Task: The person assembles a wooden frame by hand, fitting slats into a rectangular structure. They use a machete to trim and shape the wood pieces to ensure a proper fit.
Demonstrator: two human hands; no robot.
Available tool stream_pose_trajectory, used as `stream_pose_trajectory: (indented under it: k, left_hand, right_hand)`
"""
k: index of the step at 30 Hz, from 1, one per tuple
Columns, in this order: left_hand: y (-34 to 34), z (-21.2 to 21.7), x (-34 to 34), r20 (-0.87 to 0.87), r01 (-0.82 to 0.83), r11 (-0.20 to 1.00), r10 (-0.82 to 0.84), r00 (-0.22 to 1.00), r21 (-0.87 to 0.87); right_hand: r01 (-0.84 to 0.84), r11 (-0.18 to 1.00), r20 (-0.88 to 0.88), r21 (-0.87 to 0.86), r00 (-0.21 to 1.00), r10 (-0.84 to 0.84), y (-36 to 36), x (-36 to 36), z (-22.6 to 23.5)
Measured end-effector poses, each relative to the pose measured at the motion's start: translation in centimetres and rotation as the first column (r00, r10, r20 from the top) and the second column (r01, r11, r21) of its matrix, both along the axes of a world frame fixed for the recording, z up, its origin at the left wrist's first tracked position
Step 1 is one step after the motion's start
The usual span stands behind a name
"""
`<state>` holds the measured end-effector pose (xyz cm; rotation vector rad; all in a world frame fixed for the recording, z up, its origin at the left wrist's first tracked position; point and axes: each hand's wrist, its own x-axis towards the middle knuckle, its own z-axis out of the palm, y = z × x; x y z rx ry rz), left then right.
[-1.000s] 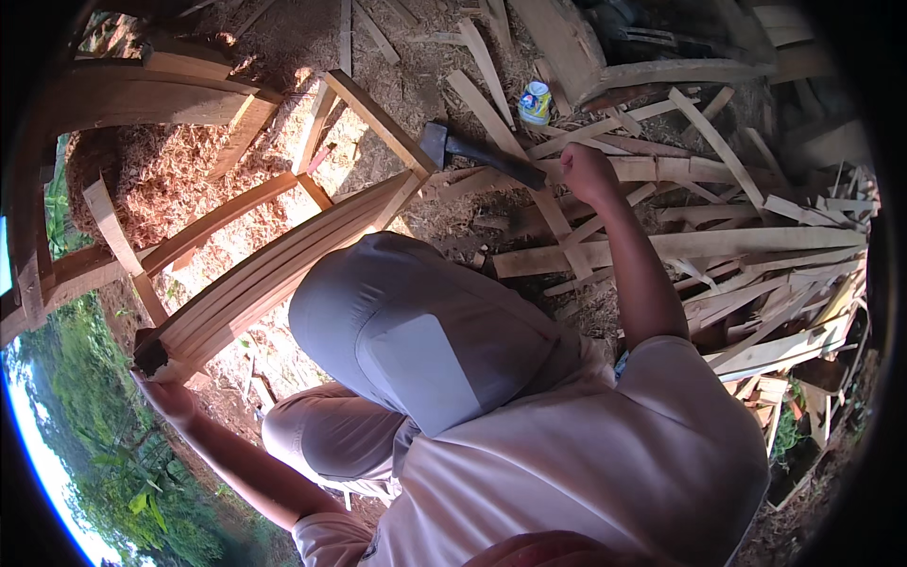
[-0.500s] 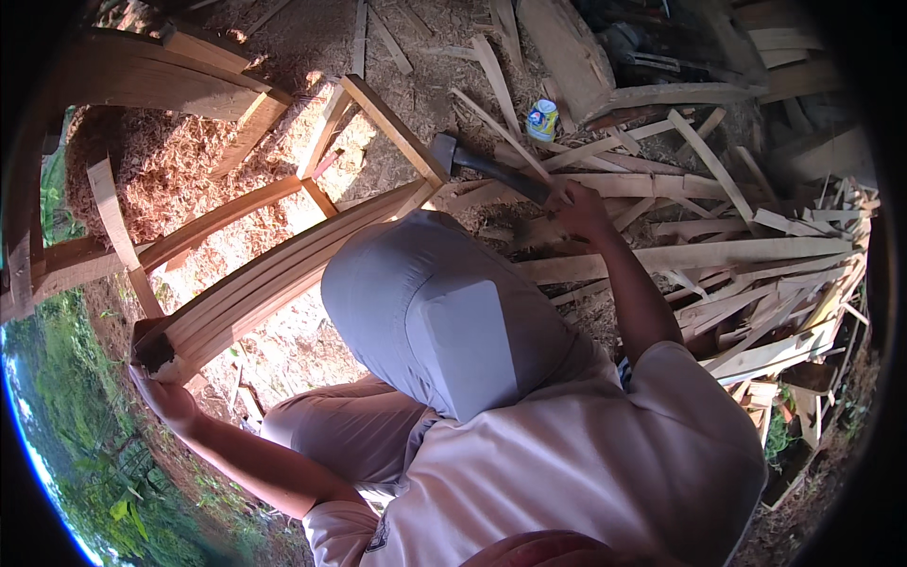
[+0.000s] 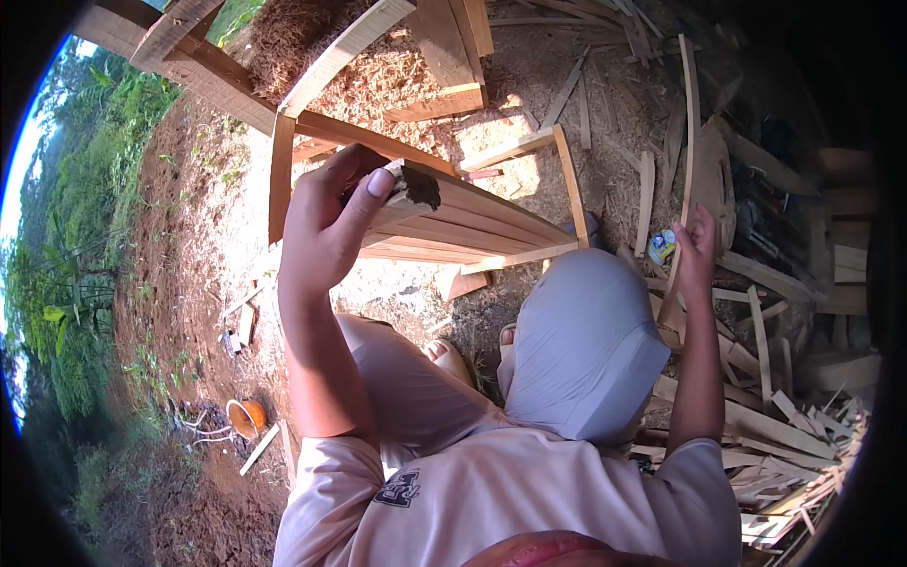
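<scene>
Both hands are closed: the left hand (image 3: 331,222) curls over the near end of a slatted panel (image 3: 482,210), whose long axis slants rightward toward the right knee (image 3: 595,326). Right of the panel, the half-curled right hand (image 3: 697,250) holds a wooden strip (image 3: 692,123) pointing forward, partly hiding a labelled can (image 3: 660,248), its writing illegible. Shavings (image 3: 378,90) lie beyond the panel.

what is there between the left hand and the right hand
In the head view, going from left hand to right hand: mainly the wooden planks, the top of the grey-trousered knee, then a yellow-and-blue container.
</scene>
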<state>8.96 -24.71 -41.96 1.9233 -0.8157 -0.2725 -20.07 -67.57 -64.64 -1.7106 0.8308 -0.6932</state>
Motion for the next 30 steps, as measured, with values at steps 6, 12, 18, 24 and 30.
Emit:
stream_pose_trajectory:
  k: [6, 12, 18, 24, 30]
  left_hand:
    - [-0.4, -1.1, -0.7, -0.098, -0.075, 0.972, 0.054, 0.994, -0.224]
    - [-0.6, 0.0, -0.8, 0.046, 0.064, 0.995, -0.061, 0.997, -0.076]
    - [-1.5, -0.4, -1.0, 0.140, 0.133, 0.990, -0.126, 0.982, -0.039]
    - [-1.8, 0.9, -1.5, 0.099, 0.142, 0.985, -0.151, 0.984, 0.093]
    - [-4.2, 2.1, -3.3, 0.390, 0.043, 0.961, -0.152, 0.908, 0.274]
  right_hand:
    - [-0.209, 0.969, 0.200, 0.129, 0.963, 0.182, 5.1, 13.2, 20.5]
    - [-0.372, 0.927, 0.341, 0.041, 0.878, 0.337, 8.4, 21.6, 25.2]
    - [-0.166, 0.962, 0.204, 0.217, 0.971, 0.122, 10.7, 27.9, 21.0]
    - [-0.334, 0.905, 0.243, 0.265, 0.931, 0.272, 12.1, 26.4, 18.2]
    - [-0.265, 0.942, 0.169, 0.206, 0.958, 0.232, 14.8, 25.6, 17.9]
